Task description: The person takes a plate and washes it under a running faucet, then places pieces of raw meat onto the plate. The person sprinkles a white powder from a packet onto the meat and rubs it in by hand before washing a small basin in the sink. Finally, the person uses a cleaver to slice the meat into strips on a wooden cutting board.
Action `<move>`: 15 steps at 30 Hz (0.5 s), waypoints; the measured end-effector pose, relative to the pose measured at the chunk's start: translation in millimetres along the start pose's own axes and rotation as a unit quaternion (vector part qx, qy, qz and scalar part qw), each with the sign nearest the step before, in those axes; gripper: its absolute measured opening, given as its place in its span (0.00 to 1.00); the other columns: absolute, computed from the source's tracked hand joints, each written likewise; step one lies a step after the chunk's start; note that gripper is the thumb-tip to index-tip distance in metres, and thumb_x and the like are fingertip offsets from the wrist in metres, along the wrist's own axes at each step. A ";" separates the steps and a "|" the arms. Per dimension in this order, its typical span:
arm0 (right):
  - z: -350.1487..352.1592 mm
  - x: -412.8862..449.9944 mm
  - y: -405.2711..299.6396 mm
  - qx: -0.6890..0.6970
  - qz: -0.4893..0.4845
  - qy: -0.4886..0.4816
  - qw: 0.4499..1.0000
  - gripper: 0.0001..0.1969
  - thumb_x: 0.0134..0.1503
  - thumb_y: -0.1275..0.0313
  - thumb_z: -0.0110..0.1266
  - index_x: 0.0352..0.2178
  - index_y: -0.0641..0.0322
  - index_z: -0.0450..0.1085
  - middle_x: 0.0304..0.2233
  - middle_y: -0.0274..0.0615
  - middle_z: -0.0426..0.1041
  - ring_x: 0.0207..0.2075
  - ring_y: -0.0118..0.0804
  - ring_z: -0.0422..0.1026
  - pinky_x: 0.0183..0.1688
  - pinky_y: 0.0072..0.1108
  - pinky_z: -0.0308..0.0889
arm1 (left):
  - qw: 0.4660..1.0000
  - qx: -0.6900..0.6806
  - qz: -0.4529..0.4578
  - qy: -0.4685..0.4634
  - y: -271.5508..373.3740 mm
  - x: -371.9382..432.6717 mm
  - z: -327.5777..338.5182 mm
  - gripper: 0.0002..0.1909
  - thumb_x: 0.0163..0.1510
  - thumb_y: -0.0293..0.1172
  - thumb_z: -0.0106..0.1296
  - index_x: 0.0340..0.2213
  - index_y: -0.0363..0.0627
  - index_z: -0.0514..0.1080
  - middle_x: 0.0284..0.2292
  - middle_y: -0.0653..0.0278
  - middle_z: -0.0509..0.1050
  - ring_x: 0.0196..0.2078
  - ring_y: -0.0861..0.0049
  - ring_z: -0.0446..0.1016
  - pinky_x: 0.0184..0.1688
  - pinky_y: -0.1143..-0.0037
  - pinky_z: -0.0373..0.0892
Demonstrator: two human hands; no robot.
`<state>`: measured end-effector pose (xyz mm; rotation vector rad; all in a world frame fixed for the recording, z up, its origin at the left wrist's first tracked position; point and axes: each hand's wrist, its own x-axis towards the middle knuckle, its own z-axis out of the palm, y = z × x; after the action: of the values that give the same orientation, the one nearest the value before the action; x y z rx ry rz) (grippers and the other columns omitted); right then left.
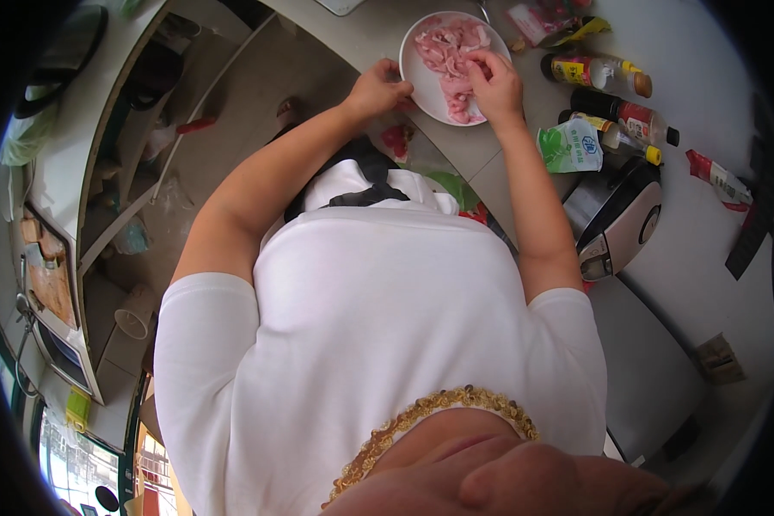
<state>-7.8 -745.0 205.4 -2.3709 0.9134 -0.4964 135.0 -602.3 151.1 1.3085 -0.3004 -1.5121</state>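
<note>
A round white plate (419, 97) sits on the grey tiled counter. Thin slices of raw pink meat (448, 51) lie heaped and folded on it, trailing toward the near rim. My left hand (379, 90) grips the plate's left rim between thumb and fingers. At the plate's right side, the bent fingers of my right hand (498, 84) pinch the edge of the meat. The fingertips of that hand are partly hidden, as is the meat beneath them.
Right of the plate lie several sauce bottles (596, 72), a green-and-white packet (571, 145) bearing writing and a rice cooker (625, 219). Red-and-white packaging (535, 22) lies beyond. Leftward are a wooden chopping board (55, 284), a sink (64, 355) and a white bin (134, 313).
</note>
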 end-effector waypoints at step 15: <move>24.4 1.7 4.2 -0.190 -0.043 0.005 0.981 0.09 0.37 0.66 0.57 0.21 0.53 0.69 0.27 0.38 0.68 0.34 0.43 0.65 0.36 0.32 0.61 | 1.000 -0.007 -0.003 -0.015 1.4 1.3 -0.8 0.24 0.43 0.27 0.50 0.42 0.35 0.56 0.29 0.54 0.71 0.28 0.71 0.73 0.31 0.76 0.71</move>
<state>3.8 -740.1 184.0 -2.7625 0.9850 -0.3944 136.6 -603.6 151.1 1.2773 -0.3053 -1.5371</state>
